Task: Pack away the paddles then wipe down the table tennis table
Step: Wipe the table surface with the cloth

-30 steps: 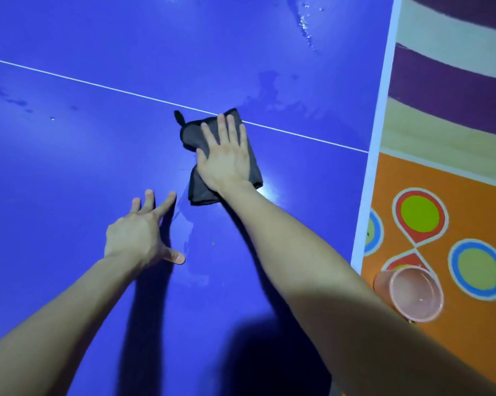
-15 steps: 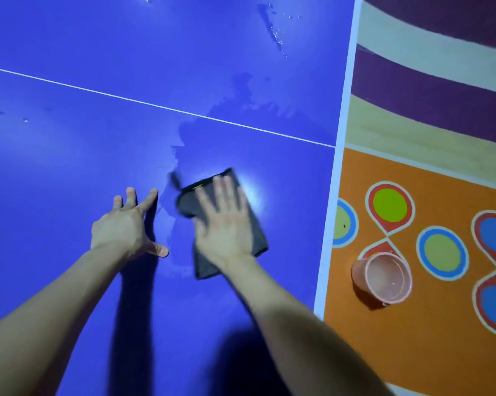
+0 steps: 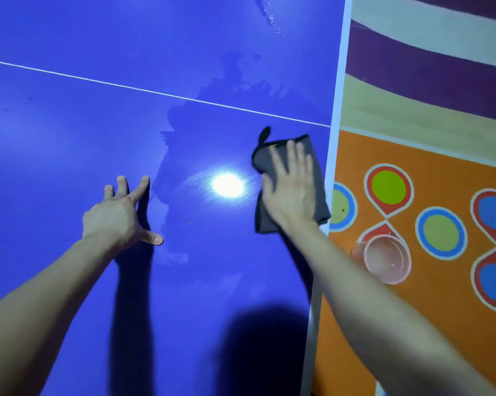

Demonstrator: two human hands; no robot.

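Head view: wipe-down step; no paddles in sight. My right hand (image 3: 291, 192) lies flat, fingers straight, pressing the cloth (image 3: 316, 178) onto the table (image 3: 69, 138) close to its right edge, just below the white line (image 3: 126, 87). Left hand (image 3: 115, 215) is splayed and braced on the table, holding nothing. Damp patch (image 3: 235, 78) lies beyond the line. Next, I judge: sweep the cloth across that patch, keeping it clear of the edge.

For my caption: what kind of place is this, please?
Probably an indoor games or play room: a blue table tennis table with a white line, beside a floor painted with bright circles and stripes.
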